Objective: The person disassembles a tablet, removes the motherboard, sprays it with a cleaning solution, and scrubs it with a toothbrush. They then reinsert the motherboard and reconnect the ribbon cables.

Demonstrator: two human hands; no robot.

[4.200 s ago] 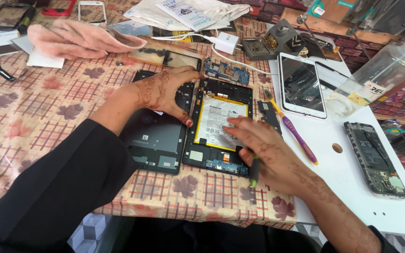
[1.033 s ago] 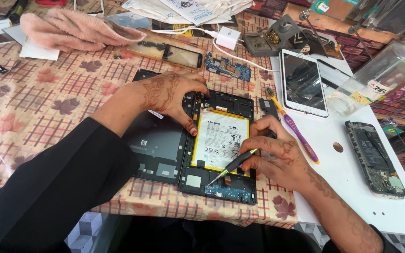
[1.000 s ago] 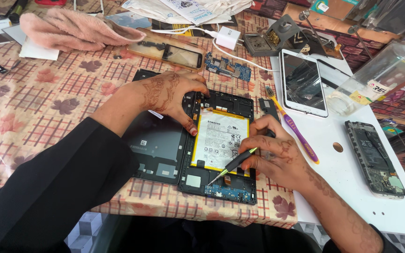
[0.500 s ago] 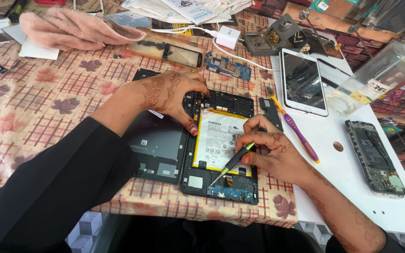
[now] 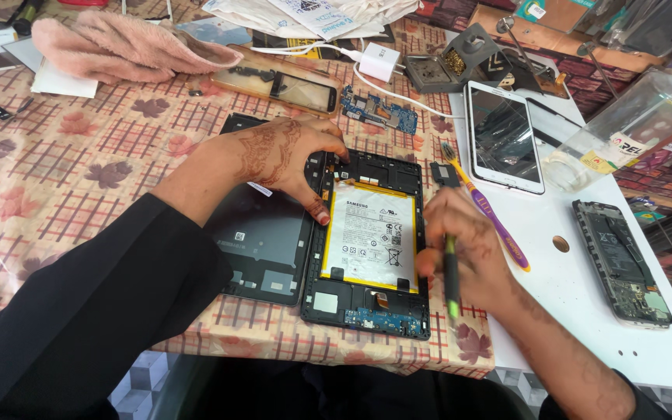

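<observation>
The opened tablet (image 5: 367,241) lies flat on the bench (image 5: 79,155), its black frame holding a flat white battery (image 5: 372,237) edged in yellow, with a blue board strip at the near end. The left hand (image 5: 285,159) rests spread on the tablet's top-left corner, fingers curled over the frame edge and thumb tip touching the battery's left side, clasping nothing. The right hand (image 5: 460,249) has its grip closed around a thin black screwdriver (image 5: 450,276) with a green tip, held beside the tablet's right edge. Half a second ago that tool's point rested on the battery's lower part; now it is lifted off and points toward the person. The smooth dark back cover (image 5: 262,241) lies just left; a purple toothbrush (image 5: 488,210) lies right.
</observation>
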